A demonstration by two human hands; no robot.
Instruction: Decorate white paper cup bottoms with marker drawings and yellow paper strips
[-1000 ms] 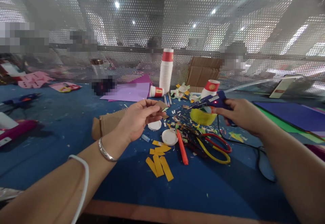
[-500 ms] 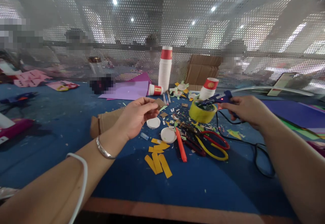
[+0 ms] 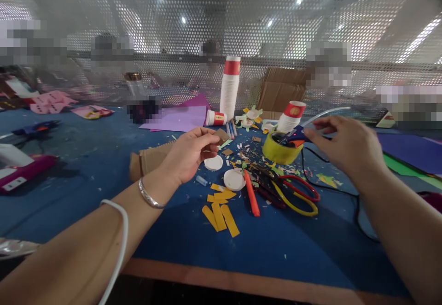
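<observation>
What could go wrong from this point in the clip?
The glue gun, its nose inside the tape roll, could tip out if the right hand knocks it. The cardboard piece, pinched at its edge, might slip from the left hand. The tall cup stack could topple if bumped.

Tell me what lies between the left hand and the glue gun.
In the head view: paper scraps, small cardboard pieces and the yellow tape roll.

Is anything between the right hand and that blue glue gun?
Nothing visible. The right hand is at the back end of the blue glue gun, though whether they touch is unclear. The gun's front reaches into the yellow tape roll; the paper cups stand behind, not between.
</observation>
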